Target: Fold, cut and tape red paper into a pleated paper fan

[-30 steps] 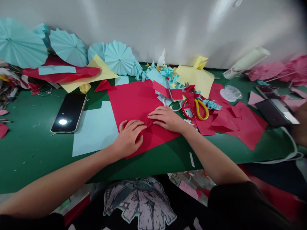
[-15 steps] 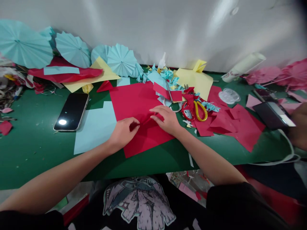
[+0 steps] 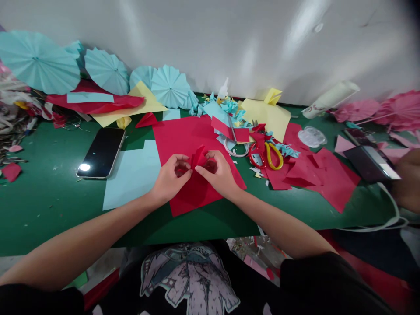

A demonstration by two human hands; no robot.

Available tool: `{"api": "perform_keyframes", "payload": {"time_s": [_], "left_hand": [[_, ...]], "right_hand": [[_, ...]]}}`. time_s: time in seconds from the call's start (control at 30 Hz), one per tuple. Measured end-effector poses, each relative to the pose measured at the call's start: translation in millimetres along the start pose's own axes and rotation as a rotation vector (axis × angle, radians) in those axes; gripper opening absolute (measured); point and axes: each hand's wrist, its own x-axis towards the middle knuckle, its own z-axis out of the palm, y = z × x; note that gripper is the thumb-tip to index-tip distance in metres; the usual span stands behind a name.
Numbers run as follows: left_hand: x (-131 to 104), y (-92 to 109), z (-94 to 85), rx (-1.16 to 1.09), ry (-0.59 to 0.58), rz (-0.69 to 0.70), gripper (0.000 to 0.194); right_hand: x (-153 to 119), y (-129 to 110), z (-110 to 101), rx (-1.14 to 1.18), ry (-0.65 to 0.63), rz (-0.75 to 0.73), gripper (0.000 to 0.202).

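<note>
A small folded piece of red paper [image 3: 197, 156] stands up between my hands. My left hand [image 3: 172, 177] pinches its left side between thumb and fingers. Its right side is gripped by my right hand [image 3: 217, 171], thumb in front and fingers curled behind. Both hands are over a large red sheet [image 3: 182, 131] that lies flat on the green table. A light blue sheet [image 3: 133, 175] lies left of the red one, beside a phone [image 3: 101, 153]. Right of my hands are red-handled scissors [image 3: 257, 155], yellow-handled scissors [image 3: 274, 156] and a roll of tape [image 3: 236, 148].
Pleated light blue paper fans [image 3: 169, 86] lean along the wall at the back left. Red paper pieces [image 3: 323, 175] spread to the right, near a clear round lid [image 3: 312, 137]. At the far right another person's hand [image 3: 408, 179] is beside a dark device [image 3: 372, 161] with a white cable.
My right hand has moved left and closer to my left hand. The folded red paper, low between the fingers before, now stands upright with its folds showing.
</note>
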Motion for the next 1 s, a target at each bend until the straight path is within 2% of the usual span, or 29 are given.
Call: {"api": "perform_keyframes", "payload": {"time_s": [0.1, 0.23, 0.37, 0.7, 0.83, 1.0], "left_hand": [[0.3, -1.9, 3.5, -0.14, -0.021, -0.07, 0.025], [-0.7, 0.0, 6.7, -0.338, -0.072, -0.165, 0.022], [-1.7, 2.2, 7.6, -0.445, -0.122, -0.189, 0.019], [-2.6, -2.0, 4.5, -0.371, -0.179, -0.144, 0.024], [-1.9, -0.1, 3.8, -0.276, -0.149, -0.101, 0.023], [-0.6, -0.6, 2.6, -0.179, -0.129, -0.061, 0.025]], "right_hand": [[1.0, 1.1, 0.5, 0.063, -0.011, -0.015, 0.026], [3.2, -0.3, -1.5, 0.02, -0.054, -0.085, 0.01], [2.6, -1.7, -1.8, 0.001, -0.049, -0.109, 0.008], [-3.0, -7.1, -0.9, 0.047, -0.073, -0.016, 0.012], [-3.3, -10.3, -1.6, 0.035, -0.093, 0.013, 0.018], [-2.2, -6.1, -0.8, 0.025, -0.07, 0.005, 0.012]]}}
